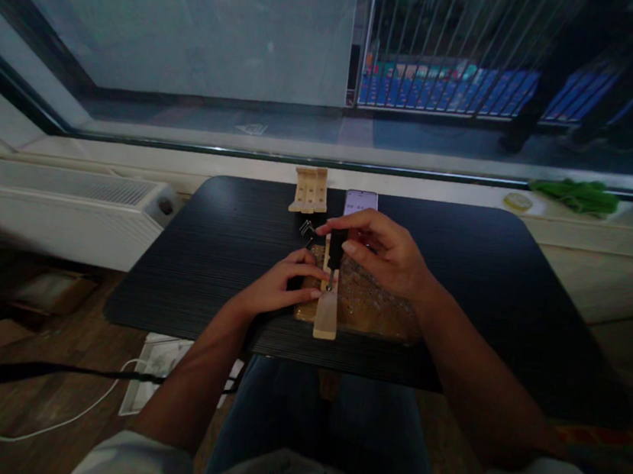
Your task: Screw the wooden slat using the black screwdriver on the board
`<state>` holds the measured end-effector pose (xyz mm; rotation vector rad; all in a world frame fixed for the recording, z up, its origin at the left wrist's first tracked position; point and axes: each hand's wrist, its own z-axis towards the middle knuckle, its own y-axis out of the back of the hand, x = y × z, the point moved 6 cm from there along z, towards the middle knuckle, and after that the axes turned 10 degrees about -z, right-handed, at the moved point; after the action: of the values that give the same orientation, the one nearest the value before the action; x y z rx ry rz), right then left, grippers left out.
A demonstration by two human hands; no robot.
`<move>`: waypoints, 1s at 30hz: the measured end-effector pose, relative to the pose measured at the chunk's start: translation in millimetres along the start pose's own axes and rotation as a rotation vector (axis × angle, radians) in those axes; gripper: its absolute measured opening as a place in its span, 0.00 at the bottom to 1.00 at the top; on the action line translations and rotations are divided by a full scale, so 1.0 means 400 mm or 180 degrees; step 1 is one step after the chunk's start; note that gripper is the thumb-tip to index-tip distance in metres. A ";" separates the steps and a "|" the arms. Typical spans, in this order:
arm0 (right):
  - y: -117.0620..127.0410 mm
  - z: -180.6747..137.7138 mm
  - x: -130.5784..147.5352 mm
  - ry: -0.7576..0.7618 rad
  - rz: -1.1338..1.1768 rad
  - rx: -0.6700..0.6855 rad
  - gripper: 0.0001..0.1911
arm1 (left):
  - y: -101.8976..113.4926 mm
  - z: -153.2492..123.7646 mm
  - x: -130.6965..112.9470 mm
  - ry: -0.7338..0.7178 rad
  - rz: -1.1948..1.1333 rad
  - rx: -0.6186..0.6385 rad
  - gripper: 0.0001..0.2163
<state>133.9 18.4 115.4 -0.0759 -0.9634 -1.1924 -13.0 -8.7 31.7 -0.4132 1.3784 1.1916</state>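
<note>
My right hand (387, 249) is closed round the black handle of a screwdriver (336, 249), held upright. Its metal shaft points down at a small metal part on a pale wooden piece (325, 321). With its fingers, my left hand (288, 283) grips the left side of that wooden piece. Underneath lies a brown block (380, 310) in shiny clear wrapping, and the piece's flared end sticks out over its near edge. Just beyond my left hand are small dark metal hooks (307, 228). Several similar wooden pieces (310, 190) lie side by side at the back of the table.
A lit phone (362, 199) lies behind my right hand on the black table (188, 252). The window sill holds green leafy stuff (575, 195) and a small yellow round thing (518, 202). A white radiator (54, 209) stands at left, and a white cable (63, 421) crosses the floor.
</note>
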 end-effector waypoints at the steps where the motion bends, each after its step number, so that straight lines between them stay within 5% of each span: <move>1: -0.004 0.000 -0.003 -0.0021 0.0150 0.0001 0.13 | 0.000 0.000 0.000 -0.0004 -0.0002 -0.0009 0.16; 13: -0.014 0.005 0.005 -0.0088 0.0433 0.0055 0.16 | -0.001 0.000 0.002 -0.0049 0.0030 0.0000 0.15; 18: 0.000 0.002 -0.004 -0.0158 -0.0111 -0.0247 0.15 | 0.000 -0.001 0.009 -0.0100 0.0059 -0.0045 0.14; 30: -0.007 -0.002 -0.002 0.0190 -0.0098 -0.0639 0.17 | 0.001 -0.001 0.017 -0.0166 0.0079 -0.0097 0.14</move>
<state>132.1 17.4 113.0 -0.1847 -0.7932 -1.3104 -15.2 -6.2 25.6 -0.3849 1.3253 1.2368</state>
